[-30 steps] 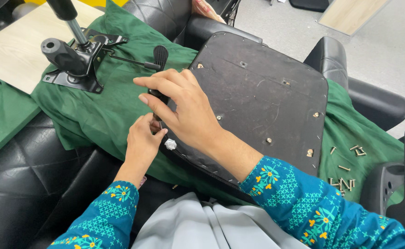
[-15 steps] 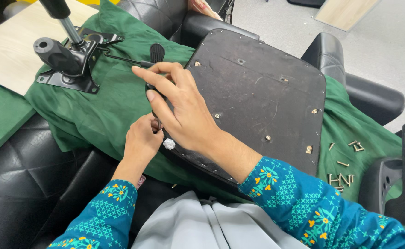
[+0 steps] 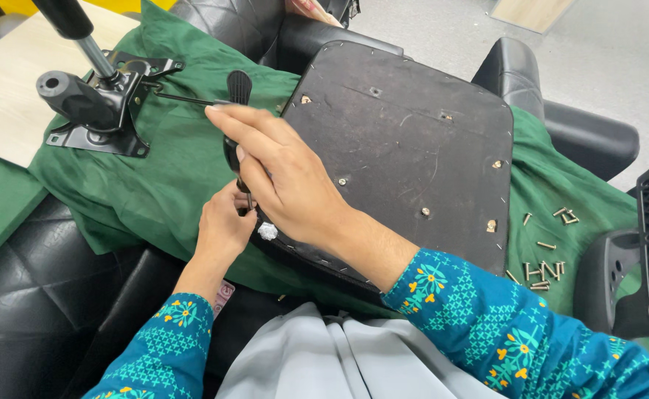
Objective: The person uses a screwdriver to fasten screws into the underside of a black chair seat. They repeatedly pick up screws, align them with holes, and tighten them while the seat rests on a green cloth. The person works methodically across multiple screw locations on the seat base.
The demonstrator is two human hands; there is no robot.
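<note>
A black chair seat base lies upside down on a green cloth. My right hand grips a black-handled screwdriver held upright at the seat's near left corner. My left hand sits just below it, fingers pinched around the tool's shaft near a white screw fitting on the seat edge. The screwdriver's tip is hidden by my hands.
A black metal chair tilt mechanism with levers lies on the cloth at upper left. Several loose screws lie on the cloth at right. A black plastic armrest stands at the right edge. Black cushioned upholstery surrounds the cloth.
My hands have stayed at the seat's near left corner; the right hand has shifted its grip slightly on the screwdriver handle. The view has moved a little closer.
</note>
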